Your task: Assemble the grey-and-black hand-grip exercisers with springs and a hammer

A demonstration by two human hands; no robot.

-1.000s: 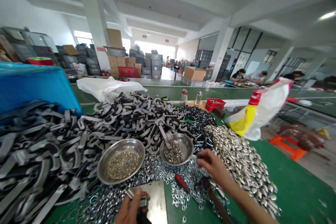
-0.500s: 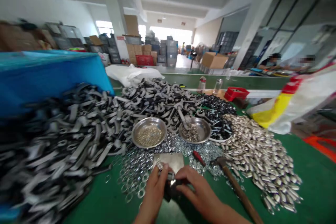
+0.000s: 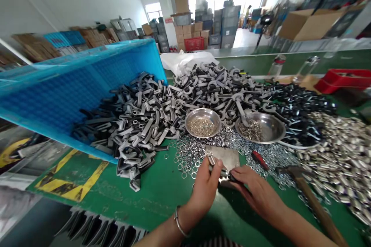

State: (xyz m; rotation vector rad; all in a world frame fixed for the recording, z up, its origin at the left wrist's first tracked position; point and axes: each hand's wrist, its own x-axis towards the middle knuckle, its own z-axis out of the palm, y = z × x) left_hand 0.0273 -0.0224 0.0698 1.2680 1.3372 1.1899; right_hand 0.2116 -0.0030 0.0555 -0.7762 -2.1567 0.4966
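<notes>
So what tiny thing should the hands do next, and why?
I'd guess the right fingers should gently nudge the dark bit at their tips. The left fingers grip the ribbed metal part right beside it, so the right side seems better placed to adjust. I can't tell whether the two pieces are joined.

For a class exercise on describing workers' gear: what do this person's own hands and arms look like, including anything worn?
The left hand and right hand are ungloved. A thin, silver-coloured bracelet circles the left wrist; none shows on the right. The forearms show no sleeves.
</notes>
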